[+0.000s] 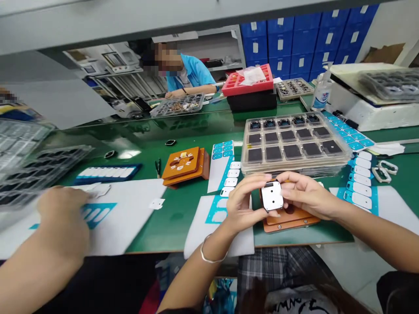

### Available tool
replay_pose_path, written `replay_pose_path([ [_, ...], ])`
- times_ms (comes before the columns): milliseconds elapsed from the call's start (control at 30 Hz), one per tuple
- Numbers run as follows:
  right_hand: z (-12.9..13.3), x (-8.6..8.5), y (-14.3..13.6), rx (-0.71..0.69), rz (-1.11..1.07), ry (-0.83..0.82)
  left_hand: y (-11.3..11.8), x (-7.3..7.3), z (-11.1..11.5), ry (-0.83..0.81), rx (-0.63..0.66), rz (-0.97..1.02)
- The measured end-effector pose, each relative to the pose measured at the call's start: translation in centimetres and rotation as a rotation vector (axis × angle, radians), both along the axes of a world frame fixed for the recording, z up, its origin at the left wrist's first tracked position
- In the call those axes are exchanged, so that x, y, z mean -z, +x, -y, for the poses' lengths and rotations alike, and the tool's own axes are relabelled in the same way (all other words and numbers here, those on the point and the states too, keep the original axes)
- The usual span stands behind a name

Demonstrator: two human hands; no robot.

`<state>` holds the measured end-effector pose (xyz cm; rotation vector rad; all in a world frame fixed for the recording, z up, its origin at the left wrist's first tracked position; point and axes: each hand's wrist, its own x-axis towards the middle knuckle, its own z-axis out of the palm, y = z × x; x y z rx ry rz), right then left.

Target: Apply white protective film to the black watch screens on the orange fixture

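My left hand (244, 203) grips a small square watch case (272, 196) by its left side, fingers over the top and thumb below. Its face has a white backing sheet with two dark holes, and a dark rim shows around it. With thumb and fingers, my right hand (303, 194) holds the case's right side, the thumb pressing on the white sheet's edge. Directly below the hands lies an orange fixture (291, 223), partly covered by them. White die-cut pieces on a blue strip (231, 173) are left of my hands; a similar strip (362, 179) is at the right.
A clear compartment tray (294, 163) with dark square parts stands behind my hands. Another orange fixture (183, 165) sits left. A co-worker's hand (62, 213) works over white foam (140, 218) at far left. Across the bench sits another person (193, 72) near a red tray (248, 89).
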<state>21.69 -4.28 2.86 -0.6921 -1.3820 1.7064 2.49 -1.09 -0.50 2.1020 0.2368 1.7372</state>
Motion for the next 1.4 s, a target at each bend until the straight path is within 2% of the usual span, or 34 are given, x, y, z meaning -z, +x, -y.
replay_pose_path([
  [67, 0.1, 0.1, 0.0, 0.179, 0.051, 0.249, 0.0, 0.0, 0.2, -0.025, 0.079, 0.043],
  [167, 0.3, -0.2, 0.0, 0.440, 0.237, 0.756, 0.0, 0.0, 0.5, -0.050, 0.133, 0.051],
  [233, 0.5, -0.5, 0.1, 0.509, 0.344, 0.991, -0.1, 0.1, 0.6, -0.058, 0.127, 0.017],
  [300, 0.7, -0.7, 0.1, 0.527, 0.383, 1.079, -0.3, 0.1, 0.7, -0.050, 0.115, -0.014],
  [400, 0.9, -0.8, 0.0, 0.514, 0.396, 1.034, -0.4, -0.1, 0.8, -0.005, 0.089, -0.049],
  [633, 1.4, -0.7, -0.1, 0.414, 0.378, 0.723, -0.2, -0.2, 0.9, 0.050, 0.076, -0.090],
  [700, 1.5, -0.8, -0.1, 0.431, 0.384, 0.749, -0.1, 0.0, 0.9, 0.035, 0.078, -0.089],
  [867, 2.2, -2.1, 0.5, 0.486, 0.421, 1.063, -0.2, 0.0, 0.9, -0.057, 0.104, -0.040],
  [967, 2.8, -3.6, 1.8, 0.485, 0.416, 1.004, -0.4, -0.3, 0.7, -0.173, 0.135, 0.032],
  [1033, 2.7, -4.5, 3.4, 0.579, 0.442, 0.886, -0.6, -0.5, 0.6, -0.251, 0.163, 0.056],
  [1100, 2.1, -4.8, 5.3, 0.663, 0.605, 0.826, -0.7, -0.6, 0.6, -0.327, 0.189, 0.076],
  [1167, 1.1, -4.4, 7.2, 0.633, 0.920, 0.852, -0.8, -0.5, 0.7, -0.384, 0.219, 0.103],
  [1233, 0.0, -3.4, 8.3, 0.531, 1.270, 0.848, -0.7, -0.4, 0.8, -0.433, 0.253, 0.135],
  [1300, -0.9, -2.2, 8.6, 0.375, 1.513, 0.757, -0.7, -0.3, 1.0, -0.488, 0.278, 0.176],
  [1400, -1.6, -0.7, 8.0, 0.126, 1.639, 0.602, -0.6, -0.6, 1.2, -0.579, 0.294, 0.243],
])
